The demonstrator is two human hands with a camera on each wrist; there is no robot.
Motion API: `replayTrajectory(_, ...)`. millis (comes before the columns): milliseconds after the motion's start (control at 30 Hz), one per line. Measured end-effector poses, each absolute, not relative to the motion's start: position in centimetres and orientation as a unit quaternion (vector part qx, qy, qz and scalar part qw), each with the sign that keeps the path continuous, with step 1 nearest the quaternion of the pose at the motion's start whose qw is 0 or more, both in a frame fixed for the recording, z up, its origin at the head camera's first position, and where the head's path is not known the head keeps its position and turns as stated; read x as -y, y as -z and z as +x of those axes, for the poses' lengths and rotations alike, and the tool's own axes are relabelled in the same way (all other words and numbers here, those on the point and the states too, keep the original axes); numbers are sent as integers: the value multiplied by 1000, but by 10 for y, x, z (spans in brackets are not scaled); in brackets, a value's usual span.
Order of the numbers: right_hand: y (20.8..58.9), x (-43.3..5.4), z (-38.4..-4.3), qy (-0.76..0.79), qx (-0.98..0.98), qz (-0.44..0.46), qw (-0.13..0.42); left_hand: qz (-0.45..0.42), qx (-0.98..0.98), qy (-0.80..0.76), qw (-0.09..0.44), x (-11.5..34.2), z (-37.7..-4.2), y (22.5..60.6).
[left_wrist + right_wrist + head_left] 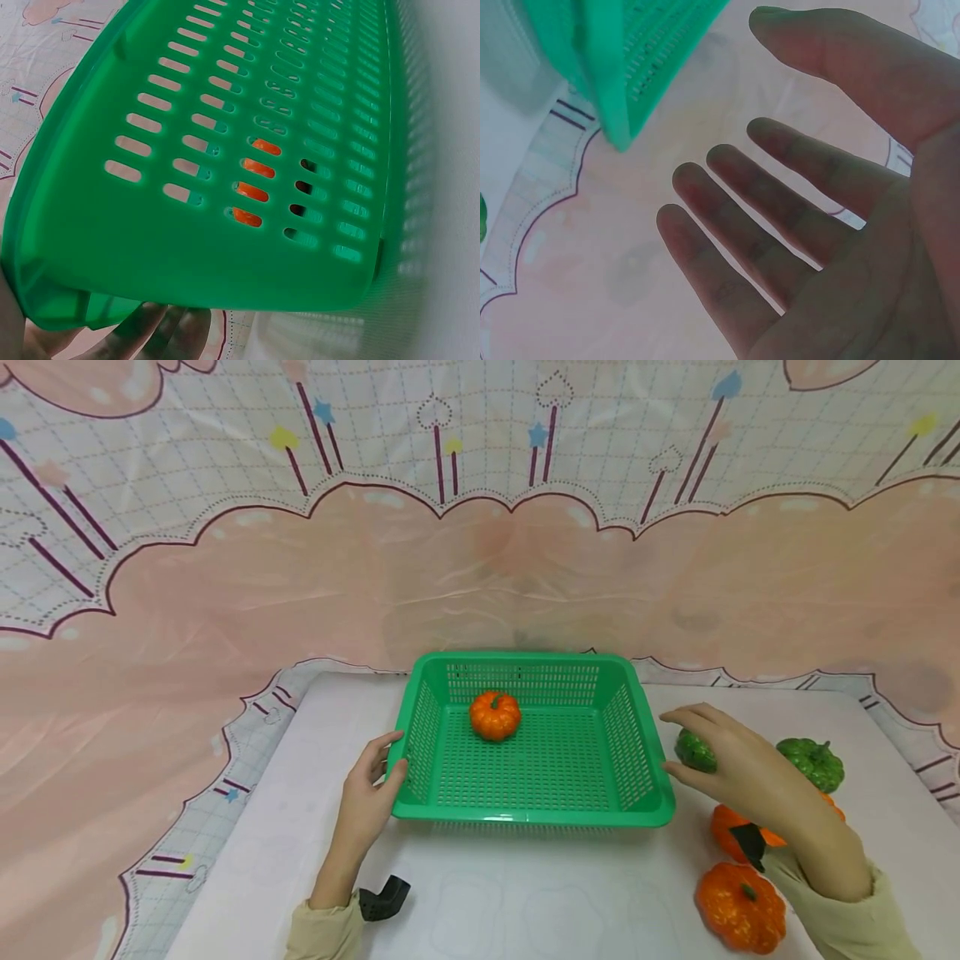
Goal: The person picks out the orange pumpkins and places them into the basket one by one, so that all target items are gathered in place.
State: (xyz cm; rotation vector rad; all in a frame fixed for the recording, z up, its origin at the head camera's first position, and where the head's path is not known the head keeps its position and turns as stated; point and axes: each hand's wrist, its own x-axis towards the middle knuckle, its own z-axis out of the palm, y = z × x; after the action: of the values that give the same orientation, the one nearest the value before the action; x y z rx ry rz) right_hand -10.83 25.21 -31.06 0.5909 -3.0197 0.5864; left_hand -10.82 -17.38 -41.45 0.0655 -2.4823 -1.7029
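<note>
A green basket [525,818] rests, as far as I can tell, on the white table [540,902], with a patterned cloth [480,585] behind it. Inside the basket, on its floor toward the left and back, sits one small pumpkin [495,717], orange with a green stem; its colour also shows through the slots in the left wrist view.

At the basket's left side, the left hand [369,795] grips the rim, thumb on top and fingers curled beneath from outside. At the basket's right side, the right hand [738,760] is spread, its fingers almost straight and its thumb well apart; it holds nothing, and the right wrist view shows a gap between fingers and basket.

Right of the basket, partly behind the right hand, lies a green vegetable [695,750]; farther right is a second green one [812,764]. Near the basket's front right corner is an orange piece [725,831], partly covered by the right forearm, and nearer the person a larger pumpkin [741,908].

The step in hand appears to be setting hold of the basket, with only the left side secured. A two-handed hold would call for the right hand to close onto the opposite rim, and for the basket to be kept level, since the small pumpkin could roll.
</note>
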Motion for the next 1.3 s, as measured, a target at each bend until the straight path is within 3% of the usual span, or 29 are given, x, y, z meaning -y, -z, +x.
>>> replayTrajectory(533,324,-273,-104,-173,966,193,17,23,823,564,64,174,-108,414)
replayTrajectory(1300,345,-300,-98,-168,974,151,-34,20,821,566,68,174,-108,415)
